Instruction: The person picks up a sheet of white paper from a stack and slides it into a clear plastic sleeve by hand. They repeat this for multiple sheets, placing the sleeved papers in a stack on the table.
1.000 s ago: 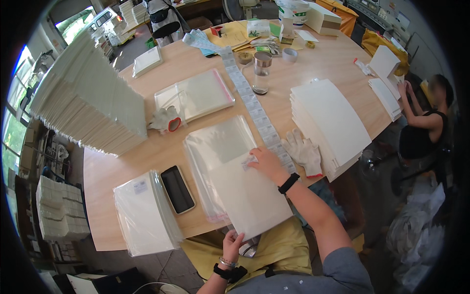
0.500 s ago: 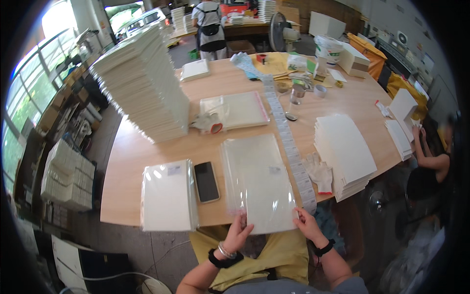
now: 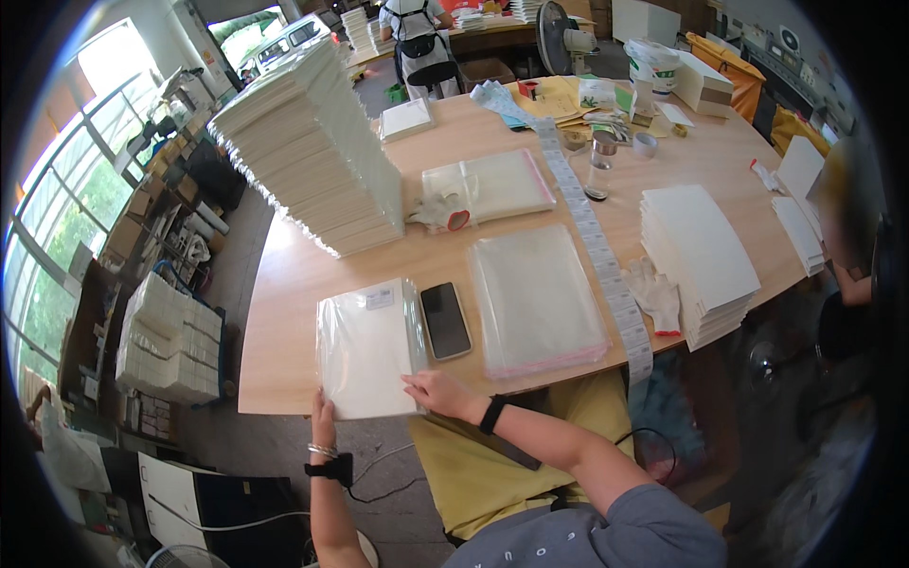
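On the near left of the tabletop (image 3: 284, 322), a pile (image 3: 365, 355) of white packets in clear wrap lay between the person's two hands. The left hand (image 3: 324, 422) touched the pile's left edge near its lower corner; the right hand (image 3: 443, 395), fingers partly curled, had its fingertips at the lower right edge. Whether either hand gripped a packet or merely steadied it, one could not tell. The top packet bore a small label (image 3: 380, 299) near its far right corner. Just right of the pile lay a phone (image 3: 445, 320), screen up, then a stack of clear bags (image 3: 540, 303) with a pink near edge. Beyond these, a strip of labels (image 3: 592, 237) ran lengthwise to the near edge, with a white glove (image 3: 653, 298) and stacked white boards (image 3: 701, 256) to its right. A tall stack (image 3: 312, 151) stood behind the pile.
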Tool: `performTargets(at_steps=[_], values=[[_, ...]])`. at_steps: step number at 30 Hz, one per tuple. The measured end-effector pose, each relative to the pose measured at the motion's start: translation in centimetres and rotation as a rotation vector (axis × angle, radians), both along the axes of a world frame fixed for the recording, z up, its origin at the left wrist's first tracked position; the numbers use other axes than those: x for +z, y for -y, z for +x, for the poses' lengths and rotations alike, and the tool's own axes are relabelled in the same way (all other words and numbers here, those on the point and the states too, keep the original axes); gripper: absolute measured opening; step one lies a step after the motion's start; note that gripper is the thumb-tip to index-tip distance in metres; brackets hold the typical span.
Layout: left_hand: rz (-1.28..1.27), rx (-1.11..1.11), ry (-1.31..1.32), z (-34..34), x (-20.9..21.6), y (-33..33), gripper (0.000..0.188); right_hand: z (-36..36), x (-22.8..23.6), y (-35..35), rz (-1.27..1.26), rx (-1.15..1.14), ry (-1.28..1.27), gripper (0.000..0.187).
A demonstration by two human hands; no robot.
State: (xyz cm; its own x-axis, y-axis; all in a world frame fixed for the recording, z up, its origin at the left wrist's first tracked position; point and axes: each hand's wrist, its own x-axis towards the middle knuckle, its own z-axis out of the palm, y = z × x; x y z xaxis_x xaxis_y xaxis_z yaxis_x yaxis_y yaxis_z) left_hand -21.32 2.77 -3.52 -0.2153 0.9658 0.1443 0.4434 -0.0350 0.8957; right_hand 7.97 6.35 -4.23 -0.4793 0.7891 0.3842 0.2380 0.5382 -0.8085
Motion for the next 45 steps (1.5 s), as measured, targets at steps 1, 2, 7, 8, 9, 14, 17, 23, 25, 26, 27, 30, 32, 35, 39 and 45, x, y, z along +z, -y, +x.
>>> performTargets(at_steps=[1, 2, 7, 8, 9, 14, 17, 23, 25, 26, 27, 30, 32, 35, 39, 45], values=[[-0.022, 0.016, -0.011, -0.8, -1.4, -0.1, 0.045, -0.3, 0.2, 0.0, -0.003, -0.029, 0.013, 0.032], [-0.053, 0.017, -0.013, -0.8, -2.5, 0.0, 0.045, 0.1, 0.6, 0.1, -0.006, -0.034, 0.009, 0.032], [0.016, 0.180, -0.233, -2.7, -4.7, -0.5, 0.048, 4.3, 2.2, 1.6, -0.164, -0.006, -0.201, 0.031], [0.130, 0.236, -0.267, -2.6, -4.3, -0.4, 0.046, 6.5, 2.7, 2.8, -0.227, -0.018, -0.235, 0.031], [0.168, 0.284, -0.180, -0.7, -2.8, 0.0, 0.045, 10.2, 3.3, 4.6, -0.345, -0.048, -0.176, 0.025], [0.452, 0.238, -0.188, 6.3, 4.0, 4.0, 0.036, 30.3, 3.6, 13.2, -0.843, -0.209, 0.081, 0.019], [0.379, 0.118, -0.093, 9.9, 3.9, 4.5, 0.035, 41.1, -2.7, 19.2, -1.076, -0.345, 0.387, 0.020], [0.240, -0.109, -0.042, 18.3, 4.5, 4.6, 0.032, 41.5, -17.3, 24.2, -0.961, -0.772, 0.223, 0.075], [0.205, -0.154, -0.075, 19.9, 5.0, 4.7, 0.032, 41.4, -23.9, 24.4, -1.065, -0.820, 0.522, 0.066], [0.183, -0.172, -0.092, 20.3, 5.2, 4.8, 0.031, 40.4, -23.0, 23.6, -1.124, -0.854, 0.534, 0.064], [0.166, -0.183, -0.102, 20.5, 5.3, 4.9, 0.031, 40.0, -24.2, 23.8, -1.085, -0.877, 0.568, 0.063], [0.128, -0.219, -0.127, 21.3, 5.5, 5.0, 0.029, 39.1, -30.1, 24.5, -0.966, -0.915, 0.698, 0.059], [0.093, -0.252, -0.150, 22.3, 5.9, 4.7, 0.027, 39.7, -35.8, 25.9, -0.923, -0.883, 0.823, 0.057], [0.067, -0.277, -0.122, 23.4, 5.2, 4.3, 0.024, 42.1, -38.0, 27.1, -1.031, -1.069, 0.517, 0.052], [0.059, -0.325, -0.128, 24.5, 4.5, 4.1, 0.018, 42.2, -35.4, 26.0, -1.011, -1.270, 0.285, 0.044], [0.036, -0.358, -0.261, 25.6, 5.5, 4.3, 0.012, 41.2, -35.0, 25.2, -0.885, -1.172, 0.715, 0.031]])
